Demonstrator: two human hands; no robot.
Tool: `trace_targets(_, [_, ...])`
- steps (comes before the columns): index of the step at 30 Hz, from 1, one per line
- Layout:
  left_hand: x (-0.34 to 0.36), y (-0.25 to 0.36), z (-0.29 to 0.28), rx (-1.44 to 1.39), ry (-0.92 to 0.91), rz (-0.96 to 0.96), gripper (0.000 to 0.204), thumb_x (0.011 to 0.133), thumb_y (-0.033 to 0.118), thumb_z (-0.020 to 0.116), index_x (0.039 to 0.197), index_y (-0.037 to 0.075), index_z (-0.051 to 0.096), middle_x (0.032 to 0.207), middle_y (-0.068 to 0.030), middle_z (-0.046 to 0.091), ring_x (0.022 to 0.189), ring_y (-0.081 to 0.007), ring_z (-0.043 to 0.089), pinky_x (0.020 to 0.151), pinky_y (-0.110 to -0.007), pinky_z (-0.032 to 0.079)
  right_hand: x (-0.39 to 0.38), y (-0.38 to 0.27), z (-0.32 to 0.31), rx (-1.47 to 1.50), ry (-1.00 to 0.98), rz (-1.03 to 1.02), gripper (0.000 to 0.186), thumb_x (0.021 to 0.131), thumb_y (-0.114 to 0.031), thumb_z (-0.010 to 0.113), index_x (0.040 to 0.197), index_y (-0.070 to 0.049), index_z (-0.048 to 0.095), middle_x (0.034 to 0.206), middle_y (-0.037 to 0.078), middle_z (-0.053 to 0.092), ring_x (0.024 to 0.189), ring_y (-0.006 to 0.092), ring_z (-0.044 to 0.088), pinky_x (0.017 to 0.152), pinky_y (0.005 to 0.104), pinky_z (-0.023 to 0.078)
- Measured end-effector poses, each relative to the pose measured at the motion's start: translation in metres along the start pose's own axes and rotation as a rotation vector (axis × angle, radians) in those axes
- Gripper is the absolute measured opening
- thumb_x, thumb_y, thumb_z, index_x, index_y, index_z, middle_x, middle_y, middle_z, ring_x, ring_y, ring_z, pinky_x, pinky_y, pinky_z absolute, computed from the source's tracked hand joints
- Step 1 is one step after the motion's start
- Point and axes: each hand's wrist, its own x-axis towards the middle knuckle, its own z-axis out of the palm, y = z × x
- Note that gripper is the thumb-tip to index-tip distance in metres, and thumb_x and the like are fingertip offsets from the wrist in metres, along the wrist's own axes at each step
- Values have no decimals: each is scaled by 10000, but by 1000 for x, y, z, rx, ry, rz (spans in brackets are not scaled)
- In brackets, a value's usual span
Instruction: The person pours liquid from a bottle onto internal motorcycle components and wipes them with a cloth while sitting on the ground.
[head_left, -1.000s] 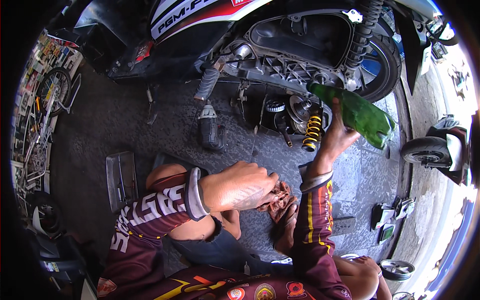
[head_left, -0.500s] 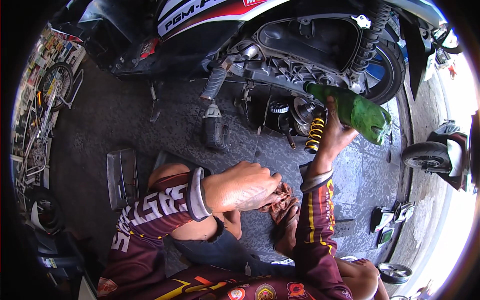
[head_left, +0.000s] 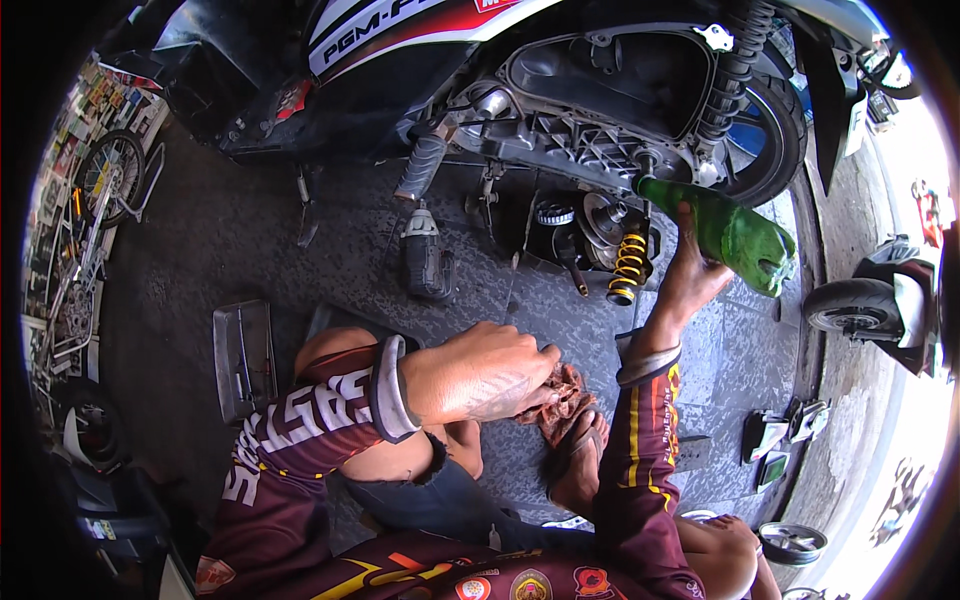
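Note:
My right hand is wrapped round a green plastic bottle. The bottle lies nearly on its side, its neck up and to the left by the shaft on the scooter's open drive case; whether the mouth touches the metal I cannot tell. Below, over my foot, my left hand is closed on a stained reddish rag, its fingertips partly hidden. The scooter stands across the top of the view with the case cover off.
Under the scooter stands a tray holding a yellow coil spring, a metal disc and other parts. An impact wrench rests left of it. A metal tool tray lies by my left knee. Another vehicle's wheel is at right.
My right hand and the bottle have shifted right and slightly downward along the drive case. My left hand stays on the rag.

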Motion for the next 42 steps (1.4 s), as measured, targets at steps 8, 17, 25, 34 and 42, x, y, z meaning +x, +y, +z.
trace_targets(8, [-3, -1, 2, -37, 22, -23, 392, 919, 309, 589, 1006, -73, 607, 755, -228, 674, 721, -386, 695, 610, -450, 567, 4, 9, -16, 25, -45, 87, 412, 764, -116, 847, 1076, 48, 635, 1015, 112, 675, 882, 179, 625, 843, 325, 511])
trace_targets(17, [-3, -5, 10, -10, 76, 5, 391, 925, 340, 611, 979, -43, 552, 687, -206, 645, 699, -403, 672, 595, -466, 546, 13, 18, -51, -80, 111, 87, 456, 751, -168, 860, 1049, 99, 642, 1003, 139, 686, 879, 193, 633, 850, 348, 511])
trace_targets(25, [1, -1, 3, -21, -3, -15, 374, 906, 277, 603, 1018, -80, 601, 765, -237, 673, 741, -394, 694, 636, -445, 568, 13, 37, -71, -153, 91, 158, 522, 776, -216, 843, 1101, 128, 622, 1049, 174, 679, 897, 210, 643, 851, 345, 521])
trace_targets(34, [3, -3, 8, -24, 27, -10, 378, 923, 334, 619, 963, -35, 550, 698, -210, 646, 706, -405, 668, 606, -472, 539, 7, 51, -64, 105, 186, 258, 411, 798, -142, 816, 1074, 105, 636, 1021, 143, 678, 900, 193, 630, 832, 336, 531])
trace_targets(42, [4, -3, 7, -20, 8, -32, 376, 923, 322, 614, 986, -46, 565, 717, -215, 654, 712, -401, 674, 618, -469, 549, -4, 57, -57, 242, 241, 346, 357, 820, -83, 780, 1054, 137, 624, 1014, 159, 658, 896, 198, 639, 814, 328, 567])
